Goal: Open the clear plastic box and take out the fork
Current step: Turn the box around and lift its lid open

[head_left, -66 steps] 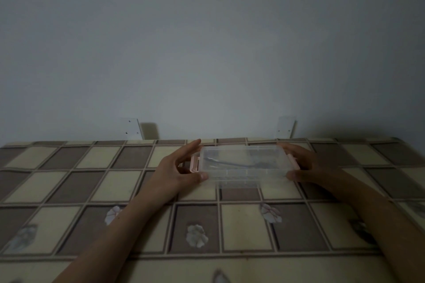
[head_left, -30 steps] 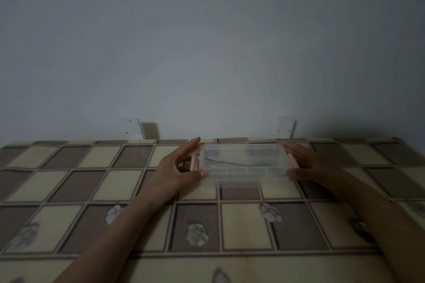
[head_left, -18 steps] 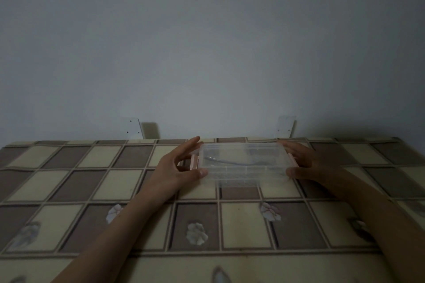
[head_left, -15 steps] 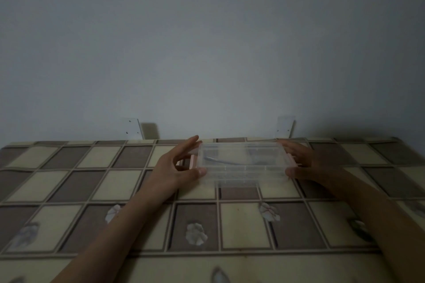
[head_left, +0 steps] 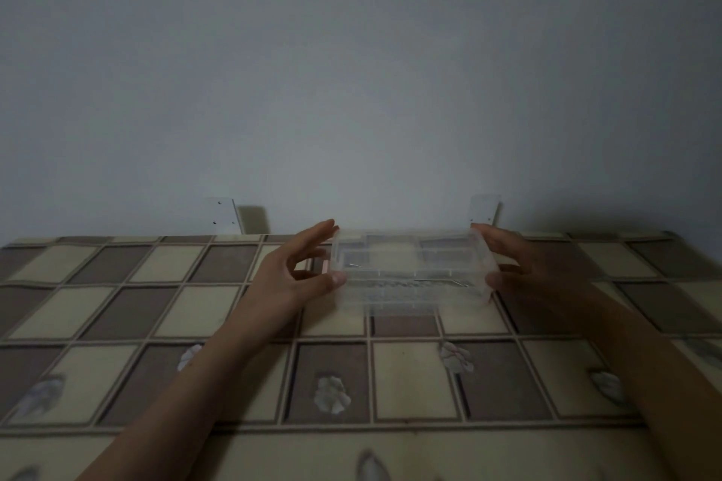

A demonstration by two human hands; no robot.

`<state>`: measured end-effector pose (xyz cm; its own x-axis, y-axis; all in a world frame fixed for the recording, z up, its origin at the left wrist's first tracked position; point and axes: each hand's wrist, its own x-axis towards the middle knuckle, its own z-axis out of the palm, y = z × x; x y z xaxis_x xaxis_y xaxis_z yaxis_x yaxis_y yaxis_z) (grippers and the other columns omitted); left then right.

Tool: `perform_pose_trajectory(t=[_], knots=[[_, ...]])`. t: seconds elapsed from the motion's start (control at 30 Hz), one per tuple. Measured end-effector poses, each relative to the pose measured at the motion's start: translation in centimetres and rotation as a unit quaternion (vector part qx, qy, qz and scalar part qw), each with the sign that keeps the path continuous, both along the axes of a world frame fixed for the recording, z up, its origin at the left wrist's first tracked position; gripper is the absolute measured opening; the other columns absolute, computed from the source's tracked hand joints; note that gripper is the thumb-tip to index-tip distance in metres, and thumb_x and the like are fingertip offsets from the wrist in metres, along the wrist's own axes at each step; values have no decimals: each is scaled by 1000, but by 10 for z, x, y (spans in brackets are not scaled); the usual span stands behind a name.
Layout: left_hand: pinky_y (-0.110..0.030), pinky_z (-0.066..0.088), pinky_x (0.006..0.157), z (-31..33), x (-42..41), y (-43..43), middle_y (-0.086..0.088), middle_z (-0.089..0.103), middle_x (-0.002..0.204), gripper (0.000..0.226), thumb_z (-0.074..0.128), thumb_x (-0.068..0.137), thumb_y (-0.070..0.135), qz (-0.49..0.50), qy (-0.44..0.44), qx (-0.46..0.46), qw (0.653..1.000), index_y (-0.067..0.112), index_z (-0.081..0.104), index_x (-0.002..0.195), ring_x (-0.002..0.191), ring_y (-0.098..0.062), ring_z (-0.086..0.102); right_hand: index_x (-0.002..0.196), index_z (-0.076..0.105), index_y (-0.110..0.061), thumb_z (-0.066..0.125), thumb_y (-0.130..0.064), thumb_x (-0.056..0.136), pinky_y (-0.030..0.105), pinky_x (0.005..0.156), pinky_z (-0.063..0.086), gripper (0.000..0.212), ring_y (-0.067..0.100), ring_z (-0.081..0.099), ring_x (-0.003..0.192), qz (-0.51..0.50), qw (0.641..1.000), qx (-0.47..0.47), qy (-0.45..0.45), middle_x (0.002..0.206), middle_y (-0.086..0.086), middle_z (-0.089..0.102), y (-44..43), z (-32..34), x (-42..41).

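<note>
Lid (head_left: 406,246) now tilts up off the clear plastic box (head_left: 410,291); left hand (head_left: 297,277) and right hand (head_left: 523,269) grasp its ends. Opening step; next, clear the lid, reach the fork (head_left: 437,279).

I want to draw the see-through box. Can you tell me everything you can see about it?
The box is a low, wide rectangle of clear plastic with ribbed sides, so the checked tablecloth shows through it. A small pink clasp sits at its left end. It is near the table's far edge, by the wall. The left hand and right hand hold its two short ends, thumbs on the front corners. The lid looks to be lifting, but the dim, blurry picture leaves that unsure. Thin faint lines show inside; a fork cannot be made out.
</note>
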<state>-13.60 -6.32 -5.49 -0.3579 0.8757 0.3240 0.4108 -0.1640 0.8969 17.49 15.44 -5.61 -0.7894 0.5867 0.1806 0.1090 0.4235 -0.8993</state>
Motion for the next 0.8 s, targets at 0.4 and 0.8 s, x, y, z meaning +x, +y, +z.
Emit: perform_pose_trajectory(t=[0.4, 0.8], knots=[[-39, 54, 100, 13, 9, -7, 20, 65, 135, 63, 79, 70, 41, -4, -41, 29, 999, 48, 62, 131, 129, -2, 57, 133, 47, -62, 78, -75, 60, 40, 106, 42, 80, -3, 45, 135, -6, 1000, 17, -7, 141, -32, 51, -4, 7, -6], [-15, 54, 85, 18, 10, -10, 13, 72, 127, 48, 78, 73, 37, -18, -79, 75, 994, 37, 72, 120, 126, -5, 61, 133, 54, -51, 70, -81, 61, 59, 111, 37, 80, 12, 52, 133, -22, 999, 31, 20, 141, -18, 58, -22, 18, -7]])
